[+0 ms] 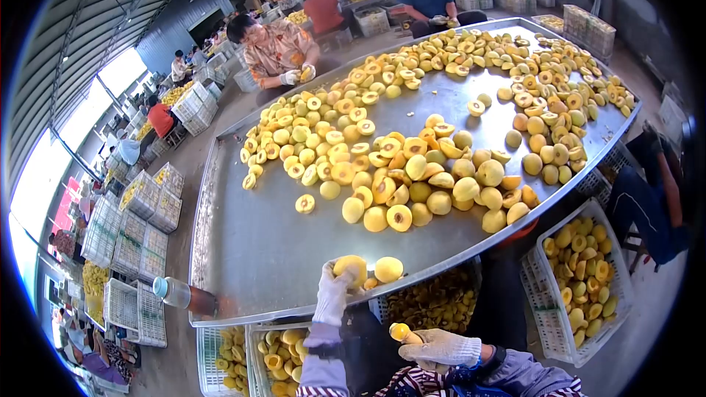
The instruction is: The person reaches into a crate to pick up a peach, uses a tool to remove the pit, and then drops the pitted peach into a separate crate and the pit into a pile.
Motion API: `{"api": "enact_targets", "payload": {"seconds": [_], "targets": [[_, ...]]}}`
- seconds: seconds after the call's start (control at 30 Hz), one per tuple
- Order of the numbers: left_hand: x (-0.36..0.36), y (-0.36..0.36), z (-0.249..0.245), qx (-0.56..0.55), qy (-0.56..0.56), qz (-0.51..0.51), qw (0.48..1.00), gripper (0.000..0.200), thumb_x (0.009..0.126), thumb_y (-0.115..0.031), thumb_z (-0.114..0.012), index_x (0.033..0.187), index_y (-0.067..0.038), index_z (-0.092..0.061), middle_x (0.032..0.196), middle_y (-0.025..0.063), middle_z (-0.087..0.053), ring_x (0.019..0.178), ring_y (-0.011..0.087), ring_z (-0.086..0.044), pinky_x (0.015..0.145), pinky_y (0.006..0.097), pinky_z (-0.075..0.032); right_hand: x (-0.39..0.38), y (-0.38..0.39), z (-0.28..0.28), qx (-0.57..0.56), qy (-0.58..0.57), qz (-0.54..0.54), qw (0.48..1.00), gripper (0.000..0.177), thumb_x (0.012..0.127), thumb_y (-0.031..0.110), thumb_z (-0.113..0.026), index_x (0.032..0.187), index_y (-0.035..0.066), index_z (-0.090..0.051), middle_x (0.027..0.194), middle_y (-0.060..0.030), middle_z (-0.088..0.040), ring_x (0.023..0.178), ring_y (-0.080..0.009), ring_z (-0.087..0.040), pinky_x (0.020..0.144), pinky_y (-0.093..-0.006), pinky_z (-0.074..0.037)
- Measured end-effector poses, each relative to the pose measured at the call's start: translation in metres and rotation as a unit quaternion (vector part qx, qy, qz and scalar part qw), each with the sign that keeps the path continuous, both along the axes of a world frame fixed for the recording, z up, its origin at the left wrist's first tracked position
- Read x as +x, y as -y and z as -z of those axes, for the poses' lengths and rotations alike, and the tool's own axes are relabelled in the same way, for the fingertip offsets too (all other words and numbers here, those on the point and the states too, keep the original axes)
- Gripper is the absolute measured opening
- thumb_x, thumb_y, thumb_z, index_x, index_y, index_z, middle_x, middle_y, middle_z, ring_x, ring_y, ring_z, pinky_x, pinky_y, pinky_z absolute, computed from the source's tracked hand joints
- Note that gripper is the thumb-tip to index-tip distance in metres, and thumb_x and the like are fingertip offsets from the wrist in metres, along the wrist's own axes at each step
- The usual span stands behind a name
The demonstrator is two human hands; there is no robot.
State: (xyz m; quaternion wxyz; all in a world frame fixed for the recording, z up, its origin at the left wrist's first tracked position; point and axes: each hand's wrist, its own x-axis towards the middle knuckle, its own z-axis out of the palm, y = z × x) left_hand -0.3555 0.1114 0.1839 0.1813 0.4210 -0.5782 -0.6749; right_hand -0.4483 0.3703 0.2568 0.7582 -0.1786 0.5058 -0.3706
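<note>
My left hand [334,294], in a pale work glove, is closed around a yellow peach [351,269] at the near edge of the metal table [265,250]. Just right of it a peach half [388,269] lies on the tabletop, with smaller pieces partly hidden between them. My right hand [443,348], also gloved, is held low in front of my body, its fingers wrapped round a small tool with a yellow rounded end [401,332]; the rest of the tool is hidden. Farther in, a large heap of peach halves [397,183] spreads over the table, some showing the pit side.
A bottle of brown liquid [191,298] stands at the table's left corner. Crates of peach halves [537,301] sit below at right and beneath the near edge. Co-workers, including a person in a patterned shirt [276,51], sit around the table. Stacked crates [140,242] line the left.
</note>
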Motion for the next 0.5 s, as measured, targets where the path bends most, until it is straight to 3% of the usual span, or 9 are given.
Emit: {"api": "enact_targets", "payload": {"seconds": [0.07,0.1,0.17,0.23,0.27,0.3,0.37,0.4,0.5], "targets": [[0.004,-0.035,-0.032,0.078,-0.198,0.005,0.977,0.06,0.079,-0.027,-0.084,0.123,-0.006,-0.05,0.115,0.0167,-0.065,0.089,0.0271,-0.07,0.063,0.0327,-0.06,0.005,0.002,0.008,-0.004,-0.034,0.022,0.999,0.03,0.095,0.04,-0.061,0.111,0.015,-0.054,0.063,0.0062,-0.045,0.043,-0.0034,-0.039,0.038,-0.0192,-0.032],[0.002,-0.053,-0.038,0.11,-0.305,0.041,0.945,0.065,0.078,-0.029,-0.085,0.124,-0.005,-0.045,0.116,0.0188,-0.063,0.09,0.0324,-0.069,0.066,0.0378,-0.061,0.006,0.004,0.008,-0.007,-0.05,0.033,0.998,0.029,0.095,0.039,-0.061,0.111,0.015,-0.053,0.063,0.0062,-0.045,0.043,-0.0036,-0.04,0.038,-0.0193,-0.032],[0.002,-0.083,-0.062,0.108,-0.328,0.137,0.928,0.059,0.082,-0.022,-0.082,0.124,-0.005,-0.045,0.116,0.0184,-0.063,0.094,0.0296,-0.068,0.076,0.0372,-0.061,0.006,0.005,0.007,-0.012,-0.058,0.036,0.998,0.029,0.095,0.039,-0.062,0.109,0.015,-0.056,0.063,0.0061,-0.046,0.044,-0.0037,-0.041,0.04,-0.0197,-0.034],[-0.002,-0.105,-0.072,-0.078,-0.246,0.175,0.95,0.053,0.084,-0.017,-0.081,0.123,-0.004,-0.048,0.119,0.0179,-0.063,0.101,0.0272,-0.067,0.087,0.035,-0.057,0.011,0.003,0.02,-0.049,-0.069,0.054,0.995,0.028,0.095,0.039,-0.064,0.107,0.015,-0.058,0.063,0.0067,-0.046,0.045,-0.0028,-0.042,0.041,-0.0199,-0.035],[-0.005,-0.113,-0.078,-0.179,-0.16,0.191,0.952,0.053,0.08,-0.015,-0.083,0.12,-0.003,-0.051,0.119,0.0136,-0.065,0.105,0.0211,-0.065,0.093,0.0317,-0.054,0.009,0.001,0.028,-0.066,-0.134,0.003,0.989,0.037,0.096,0.046,-0.059,0.111,0.012,-0.061,0.071,-0.0021,-0.06,0.058,-0.0133,-0.059,0.055,-0.0268,-0.048],[-0.006,-0.118,-0.082,-0.288,-0.052,0.208,0.933,0.057,0.077,-0.023,-0.086,0.119,-0.005,-0.053,0.117,0.0102,-0.066,0.104,0.0214,-0.067,0.09,0.0332,-0.055,0.009,0.0,0.037,-0.074,-0.189,0.004,0.979,0.042,0.096,0.049,-0.056,0.114,0.011,-0.06,0.078,-0.006,-0.063,0.067,-0.0187,-0.062,0.063,-0.0302,-0.05],[-0.008,-0.127,-0.083,-0.387,0.028,0.213,0.896,0.06,0.076,-0.031,-0.086,0.12,-0.007,-0.054,0.115,0.0089,-0.067,0.103,0.0257,-0.069,0.089,0.0354,-0.055,0.013,-0.004,0.049,-0.09,-0.298,0.006,0.95,0.052,0.096,0.054,-0.05,0.119,0.009,-0.06,0.09,-0.0137,-0.069,0.085,-0.0296,-0.068,0.077,-0.0368,-0.053],[-0.01,-0.131,-0.079,-0.408,0.045,0.212,0.887,0.061,0.076,-0.033,-0.085,0.121,-0.008,-0.054,0.116,0.0092,-0.067,0.103,0.0274,-0.068,0.088,0.036,-0.055,0.008,-0.006,0.032,-0.079,-0.313,-0.025,0.946,0.063,0.095,0.061,-0.044,0.126,0.007,-0.057,0.106,-0.0206,-0.069,0.1,-0.0401,-0.065,0.09,-0.0429,-0.049],[-0.009,-0.138,-0.07,-0.462,0.049,0.213,0.86,0.063,0.075,-0.036,-0.085,0.123,-0.01,-0.055,0.115,0.0094,-0.067,0.101,0.0306,-0.068,0.084,0.0375,-0.056,0.011,-0.011,0.043,-0.101,-0.35,-0.037,0.931,0.055,0.097,0.054,-0.047,0.126,0.008,-0.057,0.112,-0.0189,-0.067,0.104,-0.0374,-0.064,0.093,-0.0412,-0.049]]}}
